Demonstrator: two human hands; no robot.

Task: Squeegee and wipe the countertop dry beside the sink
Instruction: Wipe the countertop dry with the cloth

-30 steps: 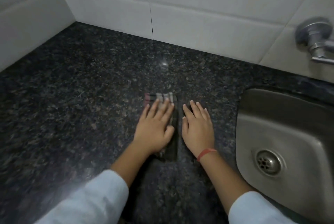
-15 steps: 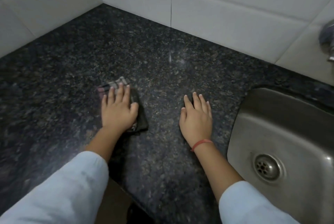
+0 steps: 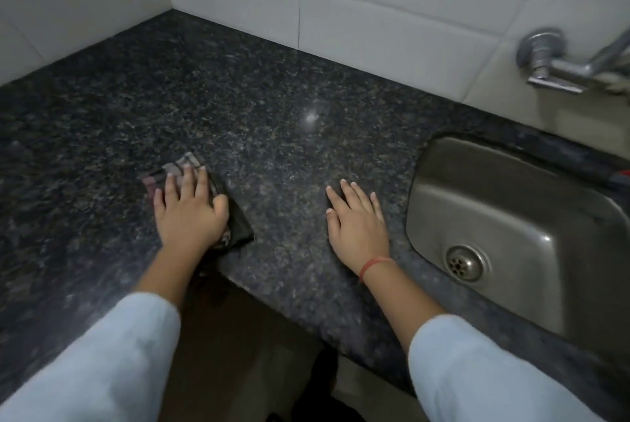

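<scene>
Leftward the cloth [image 3: 240, 229] has gone since a second ago, when it lay just beside the right hand [image 3: 358, 227]; now the two are well apart, with bare stone between them. Cloth is dark and checked, folded small, lying flat on the countertop [image 3: 272, 97] close to its front edge, well left of the sink [image 3: 518, 183]. Left hand [image 3: 191, 213] lies on top of it, palm down, fingers straight and together, pressing rather than grasping; a striped corner shows past the fingertips and a dark corner pokes out by the thumb. Right hand has not shifted from its spot just left of the sink rim: flat on the stone, fingers straight and slightly spread, holding nothing. Red thread [image 3: 375, 264] around that wrist. Pale blue sleeves [image 3: 102, 363] on both forearms. Countertop is black speckled granite with a small glint of light near the middle. Sink is steel, drain [image 3: 465, 263] at the bottom. Metal tap [image 3: 545, 60] juts from the white tiled wall [image 3: 392, 5] above it. Whether the stone is wet, cannot tell.
</scene>
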